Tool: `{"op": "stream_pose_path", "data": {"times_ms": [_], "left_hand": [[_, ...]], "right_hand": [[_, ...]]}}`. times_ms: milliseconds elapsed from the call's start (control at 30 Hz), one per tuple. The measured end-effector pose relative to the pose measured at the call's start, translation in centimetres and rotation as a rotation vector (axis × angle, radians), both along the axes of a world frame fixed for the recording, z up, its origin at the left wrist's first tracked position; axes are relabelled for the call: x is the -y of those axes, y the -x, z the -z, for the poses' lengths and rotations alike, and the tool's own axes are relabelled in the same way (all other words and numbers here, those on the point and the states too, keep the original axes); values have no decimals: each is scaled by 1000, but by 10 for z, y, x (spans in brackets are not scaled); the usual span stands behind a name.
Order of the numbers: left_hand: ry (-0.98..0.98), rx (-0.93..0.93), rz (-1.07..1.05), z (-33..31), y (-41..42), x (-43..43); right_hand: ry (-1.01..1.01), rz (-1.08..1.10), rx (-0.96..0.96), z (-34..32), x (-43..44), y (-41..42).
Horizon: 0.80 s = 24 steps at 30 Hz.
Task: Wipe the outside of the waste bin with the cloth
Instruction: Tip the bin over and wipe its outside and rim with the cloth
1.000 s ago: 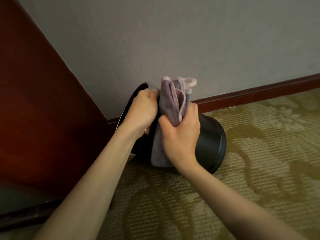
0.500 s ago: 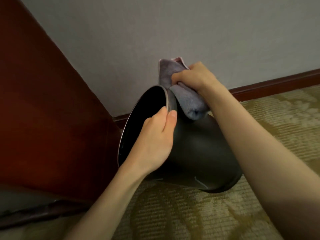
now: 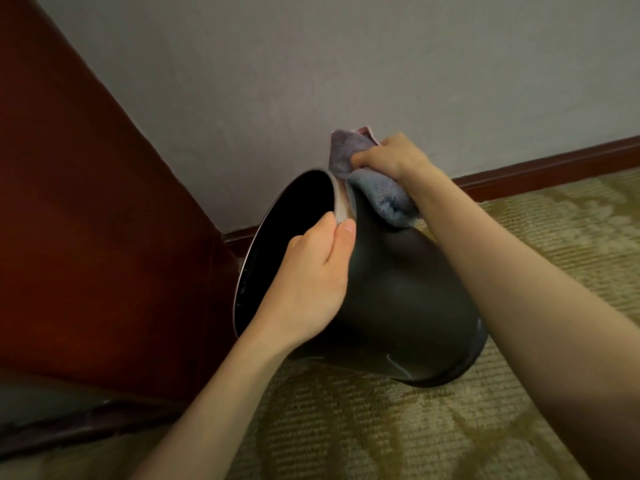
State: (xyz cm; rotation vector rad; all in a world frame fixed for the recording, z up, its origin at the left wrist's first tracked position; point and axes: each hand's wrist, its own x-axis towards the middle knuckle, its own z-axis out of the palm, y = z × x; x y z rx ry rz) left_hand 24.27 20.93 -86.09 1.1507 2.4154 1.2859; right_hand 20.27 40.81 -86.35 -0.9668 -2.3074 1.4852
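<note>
Evidently light and smooth, the waste bin (image 3: pixel 398 299) tilts under our left hand (image 3: pixel 311 282) clamping its rim, right hand (image 3: pixel 391 157) clenched on the soft cloth (image 3: pixel 381 195).

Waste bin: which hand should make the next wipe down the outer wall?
Right. The right hand already grips the cloth against the waste bin near its rim. The left hand clamps the rim, steadying the tilted bin.

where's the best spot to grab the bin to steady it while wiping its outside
Grip the rim from the near side, as the left hand does: fingers inside the mouth, thumb on the outer wall. The waste bin is tilted, its mouth toward the wooden panel, so the lip is probably the only pinchable edge. That leaves the smooth wall free for the cloth in the right hand.
</note>
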Motion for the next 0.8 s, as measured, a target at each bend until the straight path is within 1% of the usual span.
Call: {"op": "stream_pose_path", "data": {"times_ms": [167,300,533,733,800], "left_hand": [[-5,41,-39,-3,10,4],[9,32,-82,-6,20,9],[27,112,-121,-7,37,12],[11,112,-108,-6,40,12],[3,105,-93,-4,39,12]], "right_hand": [[-11,81,37,25,-12,-16],[1,172,88,53,-26,-39],[-104,311,192,90,-48,-77],[-145,407,180,87,-36,-81],[-169,383,148,79,-26,-75]]}}
